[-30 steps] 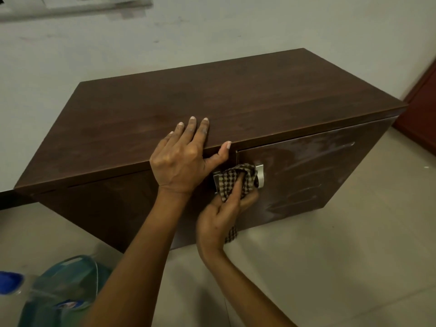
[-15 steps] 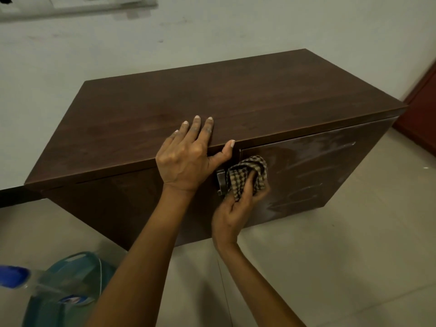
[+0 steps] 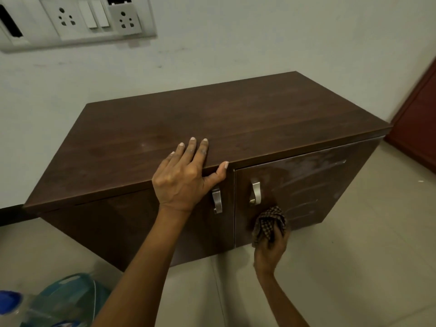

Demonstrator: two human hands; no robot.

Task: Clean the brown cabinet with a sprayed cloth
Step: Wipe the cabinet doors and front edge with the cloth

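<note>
Here our left hand [image 3: 181,182] lies flat on the brown cabinet [image 3: 212,121] top, fingers straight, thumb spread along the front edge, holding nothing. Our right hand [image 3: 270,251] bunches the checked cloth [image 3: 269,223] in curled fingers against the right door [image 3: 318,185]; its metal handle [image 3: 255,193] sits just above the grip.

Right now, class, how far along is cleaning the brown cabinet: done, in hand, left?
Done: the cabinet top looks free of streaks. In hand: the right hand holds the checked cloth low against the right door; the left hand rests flat on the top's edge. Left: pale smears cover that door's right part.
</note>
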